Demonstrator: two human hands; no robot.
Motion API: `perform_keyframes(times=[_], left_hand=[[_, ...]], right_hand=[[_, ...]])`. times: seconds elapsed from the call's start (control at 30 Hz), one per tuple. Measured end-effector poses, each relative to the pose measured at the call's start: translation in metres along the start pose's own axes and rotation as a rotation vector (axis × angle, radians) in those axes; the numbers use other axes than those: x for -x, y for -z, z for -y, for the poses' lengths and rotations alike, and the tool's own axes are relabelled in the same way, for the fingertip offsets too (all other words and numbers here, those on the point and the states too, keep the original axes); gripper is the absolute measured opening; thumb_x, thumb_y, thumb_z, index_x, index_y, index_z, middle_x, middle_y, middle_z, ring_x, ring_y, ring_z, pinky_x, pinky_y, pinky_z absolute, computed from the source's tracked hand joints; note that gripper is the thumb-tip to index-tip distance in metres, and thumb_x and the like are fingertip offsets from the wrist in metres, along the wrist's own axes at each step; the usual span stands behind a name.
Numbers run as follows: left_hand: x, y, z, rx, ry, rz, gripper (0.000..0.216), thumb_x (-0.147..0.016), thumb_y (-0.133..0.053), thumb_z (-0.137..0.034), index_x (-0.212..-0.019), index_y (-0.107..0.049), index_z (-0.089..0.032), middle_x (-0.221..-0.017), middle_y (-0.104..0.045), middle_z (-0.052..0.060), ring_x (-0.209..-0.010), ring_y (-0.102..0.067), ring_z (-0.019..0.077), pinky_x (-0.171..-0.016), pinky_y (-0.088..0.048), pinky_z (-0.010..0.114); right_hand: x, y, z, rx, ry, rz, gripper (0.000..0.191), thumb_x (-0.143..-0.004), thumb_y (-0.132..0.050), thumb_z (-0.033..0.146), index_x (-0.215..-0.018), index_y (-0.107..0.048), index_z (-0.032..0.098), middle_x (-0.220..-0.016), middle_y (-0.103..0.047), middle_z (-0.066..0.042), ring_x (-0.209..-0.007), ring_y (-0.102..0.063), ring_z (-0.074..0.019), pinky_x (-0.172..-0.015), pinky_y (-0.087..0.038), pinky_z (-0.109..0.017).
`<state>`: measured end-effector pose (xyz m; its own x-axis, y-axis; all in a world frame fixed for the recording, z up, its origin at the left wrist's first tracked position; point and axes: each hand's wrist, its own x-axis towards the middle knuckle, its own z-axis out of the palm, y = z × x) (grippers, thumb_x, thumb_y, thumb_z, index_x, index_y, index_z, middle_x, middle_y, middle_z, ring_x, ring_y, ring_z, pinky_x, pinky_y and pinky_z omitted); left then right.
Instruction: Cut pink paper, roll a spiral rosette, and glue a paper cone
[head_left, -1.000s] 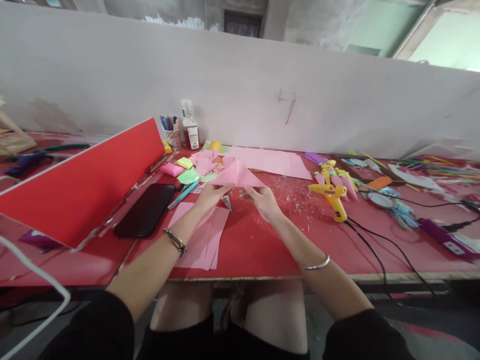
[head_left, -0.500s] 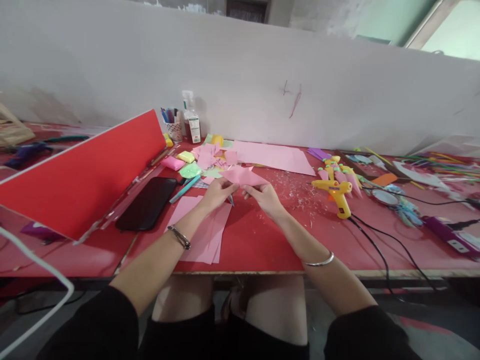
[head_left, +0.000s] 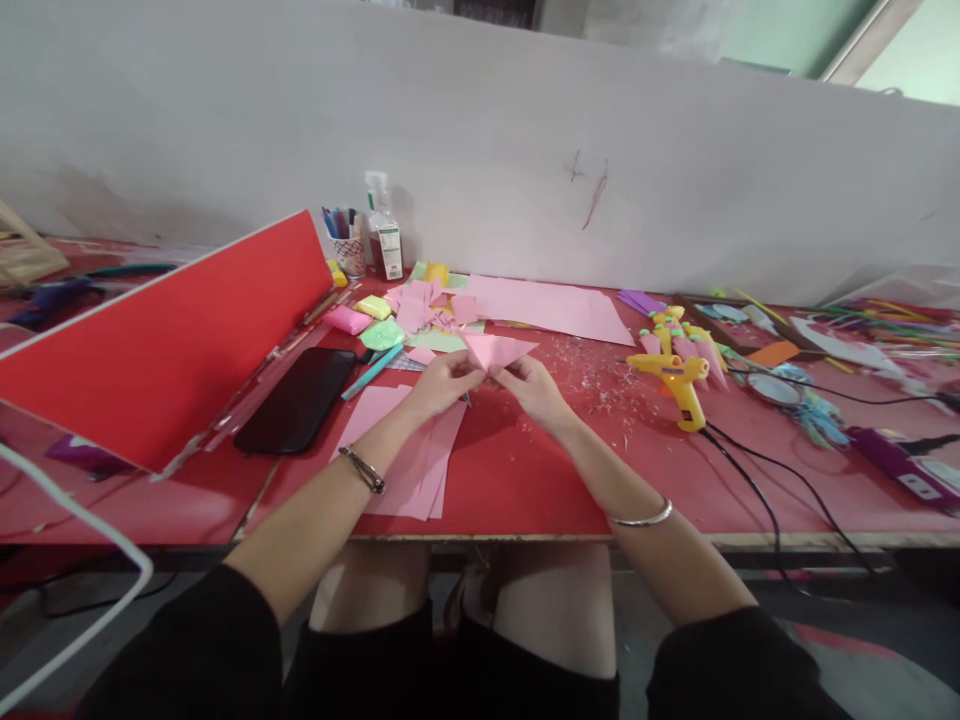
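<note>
A folded piece of pink paper (head_left: 495,348), roughly triangular with its point toward me, is held up above the red table (head_left: 525,470). My left hand (head_left: 444,384) pinches it near its lower point from the left. From the right, my right hand (head_left: 534,388) grips the same spot, thumb close to the other thumb. Below my left forearm lie several flat pink paper sheets (head_left: 409,480), partly covered by the arm. A pen-like tip shows under my left hand, mostly hidden.
Left are a black phone (head_left: 296,400), a turquoise cutter-like tool (head_left: 373,372) and a red board (head_left: 172,340). Pink paper scraps (head_left: 416,305) and a large pink sheet (head_left: 547,308) lie behind. Right, a yellow glue gun (head_left: 679,385) trails a cord near a purple power strip (head_left: 896,470).
The pink paper has turned from a wide, flattened shape to a triangle pointing toward me. Both hands keep hold of it and have hardly shifted.
</note>
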<state>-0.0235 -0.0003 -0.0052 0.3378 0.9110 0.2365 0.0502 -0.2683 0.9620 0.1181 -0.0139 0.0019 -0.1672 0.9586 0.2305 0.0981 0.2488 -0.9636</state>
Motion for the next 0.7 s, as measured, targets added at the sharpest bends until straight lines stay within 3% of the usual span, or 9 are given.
perform_keyframes(times=[0.13,0.37,0.47,0.57,0.7], left_hand=[[0.001,-0.003,0.003,0.038,-0.025,0.025,0.02,-0.06,-0.058,-0.031,-0.072,-0.054,-0.014,-0.059,-0.056,-0.002,-0.052,-0.049,0.0092,-0.05,-0.039,0.02],[0.01,-0.005,-0.005,-0.143,-0.1,0.011,0.024,-0.069,-0.052,-0.034,-0.078,-0.06,-0.014,-0.077,-0.062,0.004,-0.073,-0.056,0.0158,-0.064,-0.043,0.023],[0.011,-0.005,-0.004,-0.168,-0.111,0.004,0.021,-0.072,-0.05,-0.033,-0.073,-0.059,-0.015,-0.067,-0.059,0.001,-0.063,-0.054,0.0133,-0.057,-0.042,0.021],[0.01,-0.005,-0.002,-0.127,-0.066,0.015,0.027,-0.074,-0.046,-0.037,-0.059,-0.053,-0.015,-0.047,-0.047,-0.003,-0.045,-0.045,0.0099,-0.044,-0.036,0.02],[0.011,-0.007,-0.003,-0.095,-0.073,0.039,0.028,-0.075,-0.048,-0.038,-0.058,-0.051,-0.016,-0.043,-0.04,-0.005,-0.041,-0.04,0.0083,-0.042,-0.033,0.02]], right_hand=[[0.0,0.001,-0.002,0.03,0.039,0.007,0.025,-0.062,-0.06,0.038,-0.072,-0.058,0.016,-0.066,-0.062,-0.001,-0.064,-0.056,-0.012,-0.06,-0.045,-0.025],[0.008,-0.004,0.002,0.096,0.106,0.214,0.023,-0.066,-0.056,0.035,-0.08,-0.062,0.017,-0.08,-0.065,-0.001,-0.082,-0.058,-0.0167,-0.074,-0.045,-0.029],[0.008,-0.004,0.002,0.101,0.084,0.196,0.023,-0.065,-0.057,0.034,-0.08,-0.061,0.017,-0.079,-0.064,-0.001,-0.078,-0.058,-0.016,-0.072,-0.045,-0.029],[0.007,-0.001,0.002,0.089,0.075,0.167,0.023,-0.064,-0.058,0.037,-0.073,-0.06,0.016,-0.07,-0.063,-0.001,-0.07,-0.058,-0.0144,-0.066,-0.046,-0.027],[0.004,0.002,0.001,0.039,0.08,0.083,0.03,-0.066,-0.053,0.047,-0.064,-0.057,0.017,-0.058,-0.057,0.001,-0.058,-0.054,-0.0109,-0.059,-0.044,-0.025]])
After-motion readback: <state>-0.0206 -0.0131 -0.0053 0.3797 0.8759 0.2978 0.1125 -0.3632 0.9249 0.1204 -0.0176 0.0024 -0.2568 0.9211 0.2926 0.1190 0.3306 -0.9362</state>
